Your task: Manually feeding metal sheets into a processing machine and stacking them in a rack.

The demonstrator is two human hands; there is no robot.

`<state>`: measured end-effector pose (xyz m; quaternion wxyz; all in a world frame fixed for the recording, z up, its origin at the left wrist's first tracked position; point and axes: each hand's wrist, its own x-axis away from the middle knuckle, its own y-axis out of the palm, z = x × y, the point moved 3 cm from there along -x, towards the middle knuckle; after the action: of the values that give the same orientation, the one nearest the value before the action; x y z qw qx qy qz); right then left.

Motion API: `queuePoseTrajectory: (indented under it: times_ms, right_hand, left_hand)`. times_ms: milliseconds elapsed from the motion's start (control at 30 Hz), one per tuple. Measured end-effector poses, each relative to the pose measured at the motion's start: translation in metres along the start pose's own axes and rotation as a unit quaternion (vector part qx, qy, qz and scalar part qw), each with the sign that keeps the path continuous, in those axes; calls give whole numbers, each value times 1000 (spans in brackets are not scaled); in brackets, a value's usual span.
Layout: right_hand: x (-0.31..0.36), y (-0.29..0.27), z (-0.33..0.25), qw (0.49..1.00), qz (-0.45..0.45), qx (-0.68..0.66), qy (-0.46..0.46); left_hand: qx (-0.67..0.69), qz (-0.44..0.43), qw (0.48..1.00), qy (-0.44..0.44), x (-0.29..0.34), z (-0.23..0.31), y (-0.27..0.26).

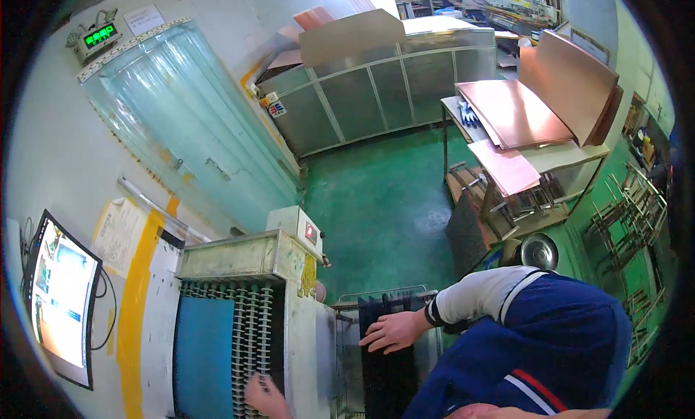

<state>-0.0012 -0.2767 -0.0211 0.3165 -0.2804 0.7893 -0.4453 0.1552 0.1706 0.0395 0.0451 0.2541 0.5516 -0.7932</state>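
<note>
My right hand (394,331), in a white sleeve with a dark wristband, lies over the top of a row of dark panels (387,379) in a rack. Its fingers are spread and grip nothing. Lower left, my left hand (266,397) is over the rollers (253,332) of a conveyor machine. That hand is blurred and cut by the lower edge, so its finger positions are unclear. Beside it, a flat blue panel (205,357) rests on the rollers.
The machine's pale housing (232,256) carries a small control box (293,227). A monitor (64,299) is on the left. To the right, a table (572,155) bears copper-coloured sheets (514,111); metal racks (630,223) stand beyond. A curtained doorway (192,122) and grey cabinet (362,100) are behind.
</note>
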Motion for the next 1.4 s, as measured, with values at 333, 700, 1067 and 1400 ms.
queuePoseTrajectory:
  times_ms: [333,700,1067,1400]
  right_hand:
    - [6,-7,-4,1000,-8,-15,6]
    - [15,-5,-4,998,53,-20,-21]
    - [16,-1,-2,998,42,-35,-9]
    - [5,-10,-12,999,22,-23,-25]
  left_hand:
    - [204,-316,915,-145,155,186,35]
    - [219,-344,867,-286,184,173,56]
    - [166,-281,915,-236,190,164,66]
    - [-3,-309,940,-147,204,122,86]
